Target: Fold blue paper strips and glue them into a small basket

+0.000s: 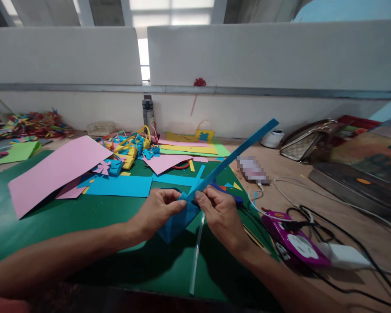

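The blue paper box [179,221] was in the middle of the frame, a little below centre, tilted between my two hands. My left hand [158,213] was nearly closed, the thumb pressing on its top edge. My right hand [224,217] was also nearly closed, and it pinched the lower end of a blue strip [234,158] against the same edge. I suppose two pinches so near each other were needed because thin paper slips and bends easily. The long free end pointed to the upper right, where nothing was touching it.

Just below, a clear stick [197,252] lay on the green mat [124,243]; its upper end I could not see. A blue tool [237,200] was mostly hidden behind my right hand, so this side was a bit crowded. Left of centre lay a flat blue sheet [120,186] and a big pink sheet [61,169]. At lower right, a purple power strip [293,239] and black cables [348,234] could hinder my right forearm.
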### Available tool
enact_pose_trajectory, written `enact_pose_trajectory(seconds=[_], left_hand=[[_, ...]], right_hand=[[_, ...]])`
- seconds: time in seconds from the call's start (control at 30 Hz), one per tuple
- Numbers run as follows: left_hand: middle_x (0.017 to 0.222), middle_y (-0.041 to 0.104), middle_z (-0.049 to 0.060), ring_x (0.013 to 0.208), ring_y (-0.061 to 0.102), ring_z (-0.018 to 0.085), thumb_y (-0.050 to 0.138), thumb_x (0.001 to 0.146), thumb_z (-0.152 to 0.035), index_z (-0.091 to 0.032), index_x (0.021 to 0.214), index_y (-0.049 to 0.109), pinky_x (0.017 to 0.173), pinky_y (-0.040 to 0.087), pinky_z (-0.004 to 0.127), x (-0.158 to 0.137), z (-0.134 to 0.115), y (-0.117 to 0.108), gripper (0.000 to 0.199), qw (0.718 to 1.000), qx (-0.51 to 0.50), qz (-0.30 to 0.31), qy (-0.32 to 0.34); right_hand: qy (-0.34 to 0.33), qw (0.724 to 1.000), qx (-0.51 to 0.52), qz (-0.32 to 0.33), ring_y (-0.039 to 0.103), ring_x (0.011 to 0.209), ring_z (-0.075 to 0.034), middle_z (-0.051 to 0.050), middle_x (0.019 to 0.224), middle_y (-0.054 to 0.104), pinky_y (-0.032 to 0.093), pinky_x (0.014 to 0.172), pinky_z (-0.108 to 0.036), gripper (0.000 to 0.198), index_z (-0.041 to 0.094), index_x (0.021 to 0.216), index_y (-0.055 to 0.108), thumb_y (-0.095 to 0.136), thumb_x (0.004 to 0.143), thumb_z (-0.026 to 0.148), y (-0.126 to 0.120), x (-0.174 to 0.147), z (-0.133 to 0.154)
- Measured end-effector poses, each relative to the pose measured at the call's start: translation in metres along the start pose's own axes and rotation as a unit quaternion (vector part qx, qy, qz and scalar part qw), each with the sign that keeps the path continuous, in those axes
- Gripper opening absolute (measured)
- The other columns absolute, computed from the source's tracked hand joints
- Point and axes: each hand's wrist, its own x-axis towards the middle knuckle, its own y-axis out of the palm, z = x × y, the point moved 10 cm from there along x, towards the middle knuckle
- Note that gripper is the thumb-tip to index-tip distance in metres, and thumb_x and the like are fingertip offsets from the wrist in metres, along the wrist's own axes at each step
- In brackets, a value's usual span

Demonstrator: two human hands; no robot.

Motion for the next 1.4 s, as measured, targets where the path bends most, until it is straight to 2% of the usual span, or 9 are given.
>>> enact_pose_trajectory(seconds=[0.07, 0.17, 0.33, 0.6, 0.77, 1.0, 1.2, 1.4], left_hand=[[0.054, 0.052, -0.005, 0.048, 0.041, 0.005, 0.069, 0.062, -0.031, -0.012, 0.063, 0.057, 0.046, 0.032, 0.017, 0.0, 0.002, 0.0, 0.023, 1.0, -0.004, -0.002, 0.003], [0.055, 0.053, -0.005, 0.048, 0.041, 0.005, 0.069, 0.064, -0.035, -0.013, 0.066, 0.056, 0.045, 0.031, 0.017, 0.001, 0.003, 0.0, 0.026, 1.0, -0.008, -0.003, 0.007], [0.052, 0.049, -0.006, 0.045, 0.039, 0.005, 0.069, 0.063, -0.041, -0.014, 0.065, 0.053, 0.042, 0.027, 0.017, 0.0, 0.005, -0.001, 0.031, 1.0, 0.006, -0.013, 0.002], [0.05, 0.036, -0.008, 0.044, 0.027, 0.004, 0.064, 0.068, -0.044, -0.016, 0.058, 0.046, 0.042, 0.02, 0.02, 0.0, 0.011, 0.008, 0.035, 0.998, 0.051, 0.043, -0.01], [0.05, 0.034, -0.008, 0.046, 0.026, 0.004, 0.064, 0.069, -0.039, -0.015, 0.056, 0.044, 0.043, 0.021, 0.019, 0.0, 0.007, 0.004, 0.034, 0.998, 0.059, 0.03, 0.018], [0.051, 0.041, -0.007, 0.043, 0.029, 0.004, 0.065, 0.068, -0.047, -0.014, 0.062, 0.05, 0.042, 0.022, 0.019, 0.0, 0.018, 0.009, 0.036, 0.998, 0.006, 0.053, -0.025], [0.048, 0.033, -0.008, 0.043, 0.025, 0.004, 0.06, 0.072, -0.048, -0.016, 0.056, 0.044, 0.042, 0.019, 0.019, 0.002, 0.009, 0.006, 0.039, 0.997, 0.067, 0.043, 0.019], [0.048, 0.032, -0.008, 0.043, 0.023, 0.005, 0.058, 0.073, -0.047, -0.017, 0.056, 0.042, 0.041, 0.017, 0.021, 0.002, 0.011, 0.005, 0.038, 0.997, 0.068, 0.038, 0.005]], right_hand=[[-0.007, 1.0, 0.005, 0.007, 0.038, 0.053, -0.01, 0.004, 0.056, 0.038, 0.032, 0.051, -0.024, 0.034, 0.02, 0.053, 0.039, 0.047, 0.084, 0.03, 0.001, 0.001, 0.002], [-0.013, 1.0, 0.013, 0.026, 0.043, 0.057, -0.011, 0.003, 0.06, 0.044, 0.035, 0.053, -0.025, 0.026, 0.02, 0.057, 0.046, 0.05, 0.082, 0.028, 0.006, 0.001, 0.003], [-0.007, 0.999, 0.018, 0.036, 0.048, 0.061, -0.013, 0.001, 0.066, 0.049, 0.039, 0.055, -0.025, 0.018, 0.02, 0.06, 0.049, 0.054, 0.077, 0.023, 0.011, 0.001, 0.001], [-0.009, 0.999, -0.009, 0.032, 0.046, 0.059, -0.012, 0.003, 0.061, 0.046, 0.037, 0.057, -0.026, 0.02, 0.021, 0.06, 0.044, 0.052, 0.078, 0.02, 0.011, 0.0, 0.0], [-0.027, 0.999, -0.02, 0.027, 0.046, 0.06, -0.013, 0.003, 0.062, 0.047, 0.036, 0.059, -0.026, 0.02, 0.021, 0.06, 0.043, 0.052, 0.078, 0.021, 0.01, -0.002, 0.004], [-0.022, 0.999, -0.027, 0.032, 0.045, 0.059, -0.013, 0.003, 0.06, 0.046, 0.036, 0.058, -0.027, 0.02, 0.021, 0.06, 0.043, 0.05, 0.079, 0.021, 0.012, -0.001, 0.001], [-0.035, 0.998, -0.033, 0.026, 0.045, 0.058, -0.012, 0.003, 0.06, 0.046, 0.036, 0.058, -0.027, 0.021, 0.021, 0.059, 0.043, 0.05, 0.079, 0.021, 0.011, -0.001, 0.003], [-0.032, 0.999, -0.027, 0.026, 0.045, 0.058, -0.012, 0.003, 0.061, 0.046, 0.037, 0.057, -0.025, 0.02, 0.021, 0.059, 0.044, 0.051, 0.077, 0.019, 0.011, -0.001, 0.003]])
